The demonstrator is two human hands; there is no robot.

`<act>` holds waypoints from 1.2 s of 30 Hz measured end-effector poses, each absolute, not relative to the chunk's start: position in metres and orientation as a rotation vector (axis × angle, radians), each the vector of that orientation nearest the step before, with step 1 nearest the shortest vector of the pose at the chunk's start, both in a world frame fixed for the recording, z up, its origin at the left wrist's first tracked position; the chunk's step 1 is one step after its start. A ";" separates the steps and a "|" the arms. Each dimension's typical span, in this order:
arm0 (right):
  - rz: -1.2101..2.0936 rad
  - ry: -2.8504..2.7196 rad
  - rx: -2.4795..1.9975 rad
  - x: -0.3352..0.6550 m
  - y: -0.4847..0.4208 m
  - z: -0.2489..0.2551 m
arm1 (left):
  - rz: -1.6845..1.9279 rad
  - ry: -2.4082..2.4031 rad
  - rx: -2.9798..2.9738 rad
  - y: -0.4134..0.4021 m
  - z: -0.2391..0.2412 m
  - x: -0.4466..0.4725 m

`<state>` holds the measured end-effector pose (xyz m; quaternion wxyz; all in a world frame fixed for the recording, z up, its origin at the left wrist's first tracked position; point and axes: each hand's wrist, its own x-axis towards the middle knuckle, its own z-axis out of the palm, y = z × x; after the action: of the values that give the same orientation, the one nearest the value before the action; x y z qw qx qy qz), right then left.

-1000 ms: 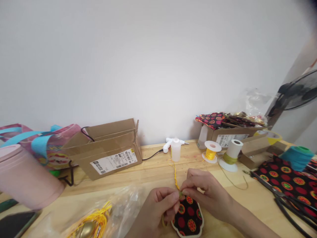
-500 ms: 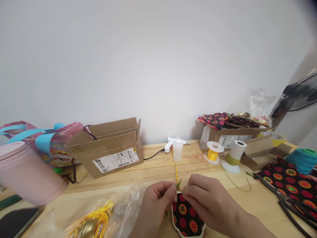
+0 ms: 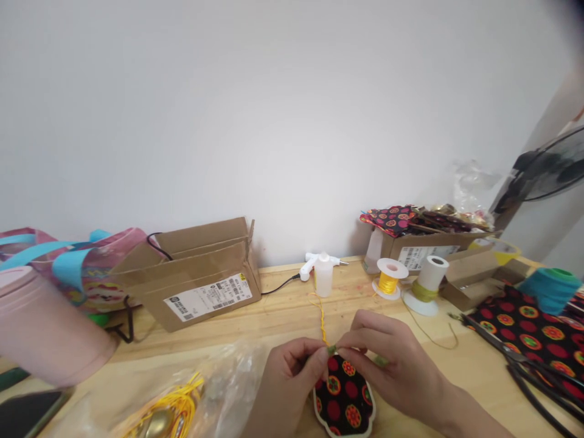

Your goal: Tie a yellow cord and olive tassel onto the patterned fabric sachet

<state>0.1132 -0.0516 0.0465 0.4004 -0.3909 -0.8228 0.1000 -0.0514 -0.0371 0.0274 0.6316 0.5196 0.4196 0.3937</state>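
Observation:
Both hands meet at the top of a black fabric sachet [image 3: 344,401] with red and orange flower prints and a pale edging. My left hand [image 3: 292,377] pinches an olive-green cord [image 3: 332,350] between thumb and forefinger. From the other side, my right hand [image 3: 392,362] grips the same cord with closed fingertips, and a bit of green shows beneath its fingers. A twisted yellow cord [image 3: 323,319] runs from the sachet's top away across the table. The fingers hide the exact loop or knot.
Left lie a clear plastic bag [image 3: 228,377] with yellow cords, a phone [image 3: 31,410], a pink cup [image 3: 50,328] and a cardboard box [image 3: 196,280]. Behind stands a white bottle [image 3: 324,277]. Right are a yellow spool [image 3: 389,283], an olive-cord spool [image 3: 424,292] and black scissors [image 3: 524,371].
My right hand has turned and shifted slightly right, its fingers lifting off the sachet. The green cord's end no longer sticks up between the hands. The view has shifted slightly.

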 end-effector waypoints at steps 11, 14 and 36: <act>0.498 -1.896 -1.187 0.107 -0.051 0.046 | 0.981 0.911 1.131 -0.038 0.031 -0.050; 0.688 -1.804 -1.203 0.104 -0.050 0.044 | 0.948 0.889 1.161 -0.038 0.029 -0.050; 1.300 -1.553 -1.031 0.107 -0.050 0.045 | 0.790 0.820 0.988 -0.042 0.026 -0.053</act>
<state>0.1068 -0.0498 0.0451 0.4210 -0.4115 -0.6199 0.5188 -0.0530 -0.0417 0.0265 0.7289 0.4486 0.3724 0.3588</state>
